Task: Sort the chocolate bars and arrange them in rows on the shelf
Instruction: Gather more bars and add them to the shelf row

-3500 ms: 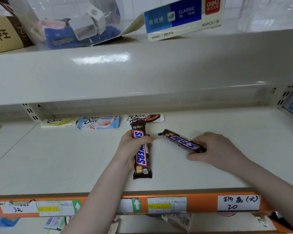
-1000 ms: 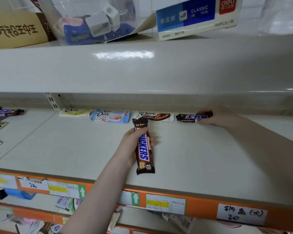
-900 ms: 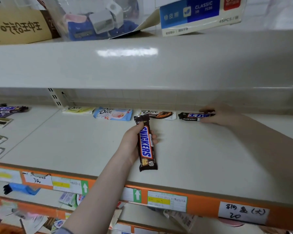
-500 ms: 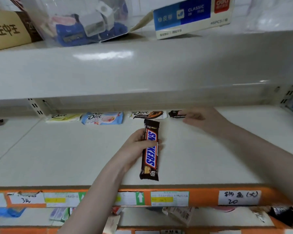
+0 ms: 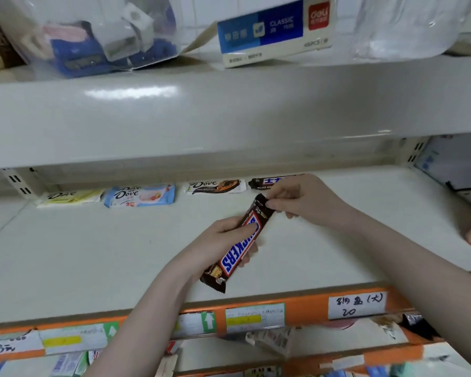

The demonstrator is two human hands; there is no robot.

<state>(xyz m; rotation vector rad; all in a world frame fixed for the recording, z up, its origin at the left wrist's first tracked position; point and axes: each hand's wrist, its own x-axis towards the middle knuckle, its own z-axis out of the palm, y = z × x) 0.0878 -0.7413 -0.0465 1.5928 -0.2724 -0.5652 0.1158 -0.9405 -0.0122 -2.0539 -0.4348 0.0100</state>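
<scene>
Hands share one Snickers bar above the shelf: left hand grips its middle, right hand pinches its top end. Three Dove bars and another dark bar line the back.

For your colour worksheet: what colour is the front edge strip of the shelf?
Orange, with paper labels stuck on it; seen in the head view.
</scene>
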